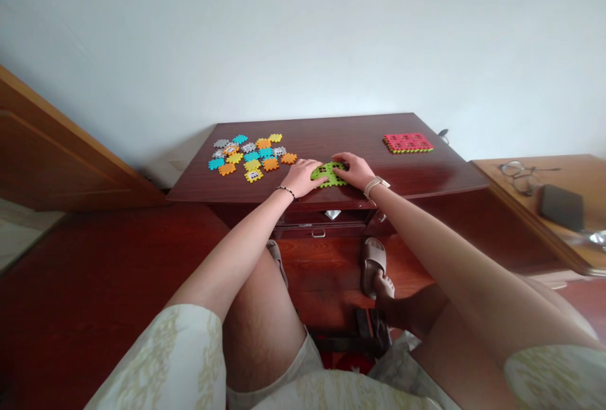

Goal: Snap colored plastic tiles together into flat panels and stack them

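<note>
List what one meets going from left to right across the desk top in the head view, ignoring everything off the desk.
loose multicoloured interlocking plastic pieces → left hand → green interlocking plastic panel → right hand → red interlocking plastic panel

Running this off just the head cam, worn on the person's head and tipped forward and down, so from here I'm peering over their thigh at the wooden table. The left hand and right hand land mid-frame near the table's front edge. Pretty wide and close up, the wall fills the top, and a side table pokes in on the right.
</note>
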The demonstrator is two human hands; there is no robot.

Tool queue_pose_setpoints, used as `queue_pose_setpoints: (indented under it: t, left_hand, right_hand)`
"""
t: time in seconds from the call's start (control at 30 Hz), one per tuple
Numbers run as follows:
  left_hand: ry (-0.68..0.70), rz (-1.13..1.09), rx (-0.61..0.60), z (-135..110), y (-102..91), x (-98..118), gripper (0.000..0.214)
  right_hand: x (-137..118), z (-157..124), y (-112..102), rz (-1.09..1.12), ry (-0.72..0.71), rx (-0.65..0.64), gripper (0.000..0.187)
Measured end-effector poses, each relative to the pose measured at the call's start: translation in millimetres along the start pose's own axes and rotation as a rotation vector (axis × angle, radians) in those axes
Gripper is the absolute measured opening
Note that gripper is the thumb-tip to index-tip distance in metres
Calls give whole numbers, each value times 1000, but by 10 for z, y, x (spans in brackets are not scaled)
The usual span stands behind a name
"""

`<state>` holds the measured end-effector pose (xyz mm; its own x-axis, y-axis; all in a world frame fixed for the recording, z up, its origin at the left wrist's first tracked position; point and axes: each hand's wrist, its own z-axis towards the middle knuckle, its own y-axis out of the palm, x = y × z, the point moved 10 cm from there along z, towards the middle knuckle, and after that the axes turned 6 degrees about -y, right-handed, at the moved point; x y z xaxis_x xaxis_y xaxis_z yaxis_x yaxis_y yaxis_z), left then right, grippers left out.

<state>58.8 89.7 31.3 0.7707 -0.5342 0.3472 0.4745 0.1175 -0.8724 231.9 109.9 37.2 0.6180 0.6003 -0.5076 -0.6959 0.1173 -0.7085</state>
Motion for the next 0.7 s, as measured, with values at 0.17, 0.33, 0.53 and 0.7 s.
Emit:
queue_pose_setpoints:
  t: [0.17,0.33,0.53,0.7]
  left_hand:
    - [5,5,1,8,17,-6,50]
    - [-1,5,10,15,28,-29,51]
    - [6,2,2,12,10,-20,50]
    - [8,1,2,11,6,-10,48]
  right_hand:
    - [22,-2,5,8,8,3,40]
    - [44,3,14,24,18,3,39]
    - [-9,1,3,0,-10,3,39]
    - [-19,0,2,-4,-13,0,38]
